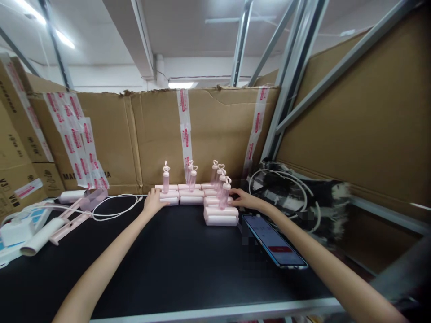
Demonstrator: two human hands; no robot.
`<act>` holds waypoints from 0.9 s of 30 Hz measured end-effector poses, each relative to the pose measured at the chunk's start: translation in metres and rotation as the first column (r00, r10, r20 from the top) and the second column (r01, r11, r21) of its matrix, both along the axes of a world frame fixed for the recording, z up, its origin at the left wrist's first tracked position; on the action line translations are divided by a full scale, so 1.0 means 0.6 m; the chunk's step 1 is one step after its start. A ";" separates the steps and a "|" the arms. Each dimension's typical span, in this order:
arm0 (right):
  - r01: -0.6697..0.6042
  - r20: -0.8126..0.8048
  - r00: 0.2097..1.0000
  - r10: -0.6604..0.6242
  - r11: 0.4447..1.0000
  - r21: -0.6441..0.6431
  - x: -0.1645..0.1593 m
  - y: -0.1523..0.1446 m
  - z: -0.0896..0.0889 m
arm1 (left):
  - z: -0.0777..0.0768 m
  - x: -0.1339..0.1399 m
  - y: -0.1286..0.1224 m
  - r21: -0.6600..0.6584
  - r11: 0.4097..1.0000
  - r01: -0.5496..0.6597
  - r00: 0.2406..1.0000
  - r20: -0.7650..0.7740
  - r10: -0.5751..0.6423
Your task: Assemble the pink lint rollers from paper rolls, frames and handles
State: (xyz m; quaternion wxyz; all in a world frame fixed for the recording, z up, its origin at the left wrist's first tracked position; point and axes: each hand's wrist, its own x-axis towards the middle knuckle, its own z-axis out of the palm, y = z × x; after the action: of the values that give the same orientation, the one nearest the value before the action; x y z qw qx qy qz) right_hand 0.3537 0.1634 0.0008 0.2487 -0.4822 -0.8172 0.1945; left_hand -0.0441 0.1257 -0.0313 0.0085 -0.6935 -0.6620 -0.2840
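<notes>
Several pale pink lint rollers [220, 215] with white rolls and upright clear-pink handles topped by heart-shaped loops stand grouped on the black table. The group has a left end, a middle part and a right column coming toward me. My left hand [155, 201] is closed around the outer side of the leftmost lint roller [169, 197], thumb in front. My right hand [243, 198] reaches in from the right, fingers apart, the tips at the side of the right column. Whether those tips press on a roller I cannot tell.
A phone [274, 242] lies right of the rollers, beneath my right forearm. At left are a power strip with a white plug [16, 233], loose roller parts [72, 222] and a white cable [114, 218]. Cardboard [158, 134] walls the back; a cable coil [303, 193] lies at right.
</notes>
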 end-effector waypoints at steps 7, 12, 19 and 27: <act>0.048 0.040 0.998 -0.051 0.997 0.066 -0.001 -0.016 -0.004 | -0.001 0.009 -0.005 0.130 0.991 0.001 0.999 0.048 -0.007; 0.096 0.090 0.989 -0.121 0.965 0.244 -0.014 -0.081 0.010 | -0.005 0.018 -0.057 0.269 0.957 0.105 0.992 0.034 -0.119; -0.134 0.320 0.947 0.038 0.949 0.284 -0.102 -0.160 0.001 | -0.035 0.051 -0.148 0.081 0.894 0.440 0.859 0.251 -0.445; -0.293 0.389 0.905 0.173 0.916 0.274 -0.255 -0.170 0.015 | -0.052 0.020 -0.157 -0.029 0.826 0.563 0.711 0.527 -0.466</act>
State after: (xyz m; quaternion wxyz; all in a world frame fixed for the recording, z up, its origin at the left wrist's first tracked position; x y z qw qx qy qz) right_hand 0.2007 0.0612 0.0100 0.1471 -0.3591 -0.9216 -0.0052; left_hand -0.0319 0.0315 -0.0627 -0.3075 -0.7508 -0.4441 -0.3802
